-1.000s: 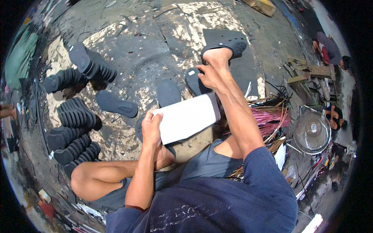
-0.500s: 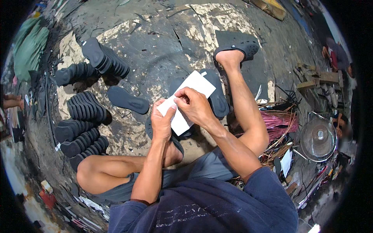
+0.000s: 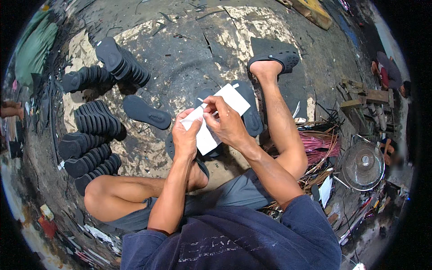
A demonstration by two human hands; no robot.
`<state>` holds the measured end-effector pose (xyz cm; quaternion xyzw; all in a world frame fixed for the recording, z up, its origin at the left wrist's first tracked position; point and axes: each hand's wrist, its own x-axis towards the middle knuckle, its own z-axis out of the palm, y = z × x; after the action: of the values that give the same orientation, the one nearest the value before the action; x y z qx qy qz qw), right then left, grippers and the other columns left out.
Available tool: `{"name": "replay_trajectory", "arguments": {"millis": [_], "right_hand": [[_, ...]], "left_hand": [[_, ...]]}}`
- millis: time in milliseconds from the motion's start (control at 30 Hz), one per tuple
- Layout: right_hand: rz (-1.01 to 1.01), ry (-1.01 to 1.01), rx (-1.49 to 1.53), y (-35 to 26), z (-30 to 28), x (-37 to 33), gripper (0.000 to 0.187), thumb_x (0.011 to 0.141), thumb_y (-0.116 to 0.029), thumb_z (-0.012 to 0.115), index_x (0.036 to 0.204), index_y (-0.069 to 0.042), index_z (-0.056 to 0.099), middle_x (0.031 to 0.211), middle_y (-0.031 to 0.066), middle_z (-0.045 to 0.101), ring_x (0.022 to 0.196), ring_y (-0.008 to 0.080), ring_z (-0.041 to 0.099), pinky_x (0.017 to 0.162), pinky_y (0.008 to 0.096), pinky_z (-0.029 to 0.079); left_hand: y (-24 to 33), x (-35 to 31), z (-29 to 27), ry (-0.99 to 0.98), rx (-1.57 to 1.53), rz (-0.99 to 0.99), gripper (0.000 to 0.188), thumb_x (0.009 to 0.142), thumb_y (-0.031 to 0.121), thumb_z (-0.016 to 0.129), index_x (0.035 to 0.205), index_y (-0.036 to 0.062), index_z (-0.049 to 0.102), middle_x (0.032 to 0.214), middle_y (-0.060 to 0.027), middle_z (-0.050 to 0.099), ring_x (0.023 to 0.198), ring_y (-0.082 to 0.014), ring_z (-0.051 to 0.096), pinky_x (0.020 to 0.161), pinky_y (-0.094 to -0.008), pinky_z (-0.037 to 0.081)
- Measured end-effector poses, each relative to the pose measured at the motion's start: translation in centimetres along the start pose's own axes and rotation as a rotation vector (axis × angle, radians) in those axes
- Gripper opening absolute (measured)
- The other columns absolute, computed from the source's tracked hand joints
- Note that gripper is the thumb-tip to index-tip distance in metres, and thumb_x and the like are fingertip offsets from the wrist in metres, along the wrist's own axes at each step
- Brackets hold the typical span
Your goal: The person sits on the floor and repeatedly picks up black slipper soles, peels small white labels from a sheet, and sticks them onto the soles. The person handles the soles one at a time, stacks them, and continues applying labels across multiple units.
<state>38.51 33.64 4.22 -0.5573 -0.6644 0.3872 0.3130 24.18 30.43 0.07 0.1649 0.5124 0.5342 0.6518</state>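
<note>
A white sheet (image 3: 229, 104), maybe several layers thick, is tilted above the dark soles between my legs. My left hand (image 3: 186, 137) is closed on its left edge, thumb on top. Over the sheet's middle, my right hand (image 3: 227, 123) has its fingers curled, thumb and index fingertips close to a thin white strip (image 3: 199, 106) at the left edge. Whether they pinch it is hard to make out. Partly under the sheet lies a dark sole (image 3: 248, 108). To the left, a single dark grey sole (image 3: 146, 112) lies on the floor.
Rows of dark soles (image 3: 96, 118) stand on edge at the left, with another row (image 3: 121, 63) farther back. A black clog (image 3: 276, 60) is on my right foot. At the right are pink strands (image 3: 321, 146), a fan (image 3: 363, 166) and a wooden stand (image 3: 369, 96).
My right thumb and index fingertips have moved a little apart, and a thin white strip now shows beside them. My left hand keeps its hold on the sheet. The view has shifted slightly.
</note>
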Motion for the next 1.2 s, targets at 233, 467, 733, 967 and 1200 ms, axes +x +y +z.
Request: {"name": "replay_trajectory", "arguments": {"millis": [233, 467, 733, 967, 1200], "right_hand": [[0.152, 0.144, 0.31, 2.9, -1.0, 2.0, 0.031, 0.092, -0.004, 0.064, 0.119, -0.004, 0.049, 0.086, 0.0044, 0.067, 0.076, 0.0092, 0.061, 0.068, 0.0271, 0.05], [0.393, -0.086, 0.176, 10.1, 1.0, 8.0, 0.045, 0.087, -0.01, 0.075, 0.123, -0.002, 0.048, 0.086, 0.0082, 0.068, 0.078, 0.014, 0.063, 0.072, 0.0292, 0.049], [0.286, 0.094, 0.035, 13.7, 1.7, 8.2, 0.052, 0.082, -0.009, 0.076, 0.124, -0.002, 0.047, 0.114, 0.0188, 0.054, 0.095, 0.0255, 0.062, 0.079, 0.0379, 0.053], [0.497, -0.199, 0.102, 11.2, 1.8, 8.0, 0.035, 0.083, -0.03, 0.077, 0.089, 0.005, 0.075, 0.084, 0.0172, 0.073, 0.083, 0.0207, 0.068, 0.079, 0.0335, 0.052], [0.274, 0.132, -0.079, 13.1, 3.1, 6.0, 0.02, 0.085, -0.019, 0.073, 0.088, 0.001, 0.07, 0.086, 0.0213, 0.067, 0.102, 0.0338, 0.063, 0.09, 0.0423, 0.051]], "left_hand": [[-1.7, 0.4, -2.0, -0.072, -0.178, -0.215, 0.04, 0.099, 0.008, 0.061, 0.137, -0.0032, 0.052, 0.119, -0.0111, 0.067, 0.1, -0.0175, 0.068, 0.085, -0.0313, 0.057], [-2.9, -0.9, -0.6, -0.397, 0.848, 0.158, 0.025, 0.098, 0.021, 0.063, 0.114, 0.0053, 0.074, 0.128, -0.012, 0.065, 0.112, -0.021, 0.062, 0.096, -0.0353, 0.048], [-5.6, -2.9, -0.1, -0.443, 1.365, 0.537, 0.025, 0.092, 0.022, 0.065, 0.088, -0.001, 0.072, 0.16, -0.0321, 0.021, 0.147, -0.06, 0.007, 0.116, -0.0643, 0.023], [-4.6, -6.3, -1.8, -0.492, 1.369, 0.515, 0.026, 0.091, 0.019, 0.063, 0.085, -0.0047, 0.07, 0.16, -0.0332, 0.017, 0.145, -0.0628, 0.006, 0.117, -0.0641, 0.022], [-4.5, -5.2, -1.7, -0.482, 1.323, 0.56, 0.021, 0.088, 0.019, 0.067, 0.086, -0.0022, 0.071, 0.157, -0.0323, 0.025, 0.146, -0.0603, 0.011, 0.117, -0.0618, 0.024]]}}
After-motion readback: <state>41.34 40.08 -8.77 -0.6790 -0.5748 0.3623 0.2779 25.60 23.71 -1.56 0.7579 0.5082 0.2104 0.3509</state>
